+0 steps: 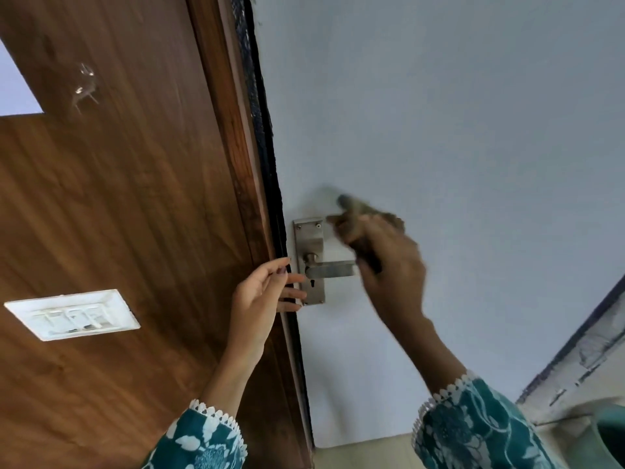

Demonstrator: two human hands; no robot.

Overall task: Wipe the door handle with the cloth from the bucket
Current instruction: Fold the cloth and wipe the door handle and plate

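Observation:
A metal door handle (329, 268) with a tall backplate (309, 235) sits on the pale blue door (439, 130). My right hand (389, 265) is blurred and grips a dark brownish cloth (368, 214) just to the right of the backplate's top, over the lever's outer end. At the door's edge my left hand (260, 296) has its fingers curled around the edge, fingertips touching the backplate's lower left. The green bucket (608, 434) shows only partly at the lower right corner.
A brown wooden panel (118, 214) with a white switch plate (72, 314) fills the left side. A dark door frame strip (267, 164) runs between panel and door. A wall base and floor edge (575, 360) lie at the lower right.

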